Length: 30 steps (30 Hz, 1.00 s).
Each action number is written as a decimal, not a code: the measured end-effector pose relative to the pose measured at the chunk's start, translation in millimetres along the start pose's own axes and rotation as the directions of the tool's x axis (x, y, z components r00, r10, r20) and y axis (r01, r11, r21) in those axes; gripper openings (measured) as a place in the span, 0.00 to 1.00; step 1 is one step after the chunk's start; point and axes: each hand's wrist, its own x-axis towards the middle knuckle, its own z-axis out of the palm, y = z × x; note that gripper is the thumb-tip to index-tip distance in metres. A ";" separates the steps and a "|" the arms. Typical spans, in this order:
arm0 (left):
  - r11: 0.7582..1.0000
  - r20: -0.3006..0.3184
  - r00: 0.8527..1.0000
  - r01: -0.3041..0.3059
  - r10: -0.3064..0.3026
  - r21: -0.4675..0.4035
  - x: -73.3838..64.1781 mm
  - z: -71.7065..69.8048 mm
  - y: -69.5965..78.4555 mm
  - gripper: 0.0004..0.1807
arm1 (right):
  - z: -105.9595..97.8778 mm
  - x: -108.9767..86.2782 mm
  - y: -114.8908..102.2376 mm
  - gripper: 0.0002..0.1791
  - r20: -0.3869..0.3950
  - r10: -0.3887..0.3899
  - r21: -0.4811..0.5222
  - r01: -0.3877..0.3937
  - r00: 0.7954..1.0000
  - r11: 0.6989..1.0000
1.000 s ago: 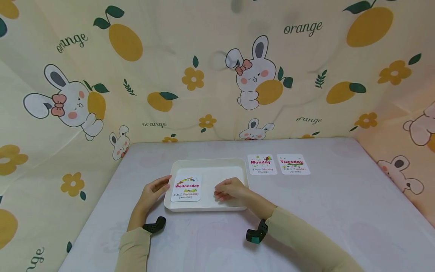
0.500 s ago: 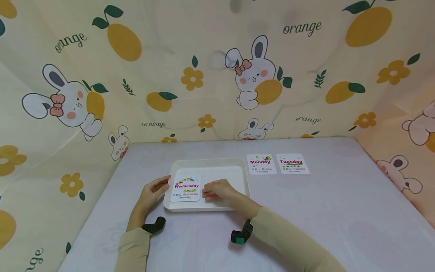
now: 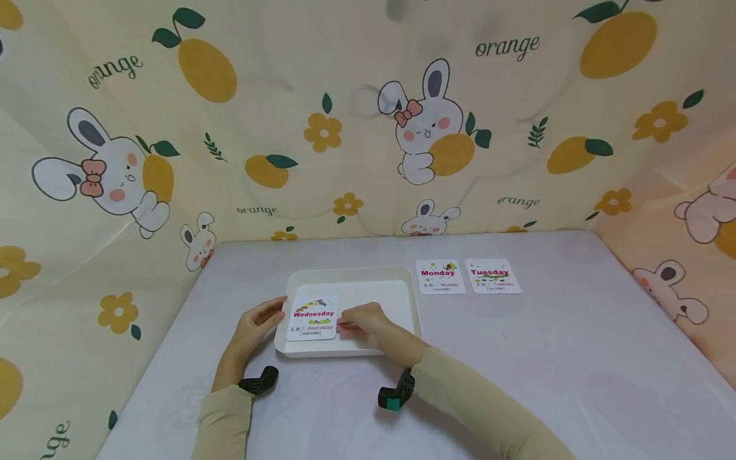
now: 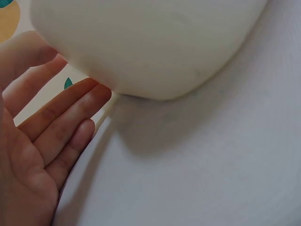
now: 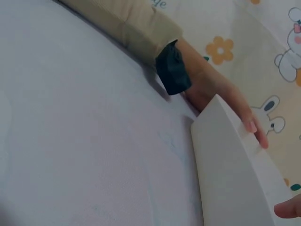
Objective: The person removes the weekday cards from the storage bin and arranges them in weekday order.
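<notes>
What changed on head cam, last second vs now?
The right hand moved left over the tray, up to the right edge of the Wednesday card; whether it grips the card can't be told. Unchanged: left hand at the tray's left edge, Wednesday card in the tray, Monday card and Tuesday card on the table.

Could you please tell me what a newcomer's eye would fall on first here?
Probably the bunny-and-fruit backdrop, rising behind the table. Next, the white tray with the Wednesday card in its left part, the left hand at the tray's left edge and the right hand by the card's right edge. Then the Monday card and Tuesday card, side by side to the tray's right.
</notes>
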 end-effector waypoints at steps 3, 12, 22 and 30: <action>1.000 0.002 1.000 0.004 -0.004 0.003 -0.7 -0.7 0.2 0.27 | 2.3 3.8 0.5 0.15 0.000 -0.017 -0.018 0.017 1.000 1.000; 1.000 0.008 1.000 -0.025 0.025 0.006 -0.4 -0.3 0.6 0.27 | 6.8 8.7 5.3 0.14 0.007 -0.159 -0.166 0.158 0.987 0.974; 1.000 0.008 1.000 -0.027 0.027 -0.004 0.3 -0.5 -0.3 0.26 | 12.5 7.3 5.7 0.14 -0.053 -0.208 -0.228 0.191 0.977 0.955; 0.999 0.007 0.999 -0.045 0.045 -0.010 0.2 -1.1 -1.7 0.25 | 13.4 7.4 4.8 0.12 -0.064 -0.187 -0.221 0.169 0.980 0.961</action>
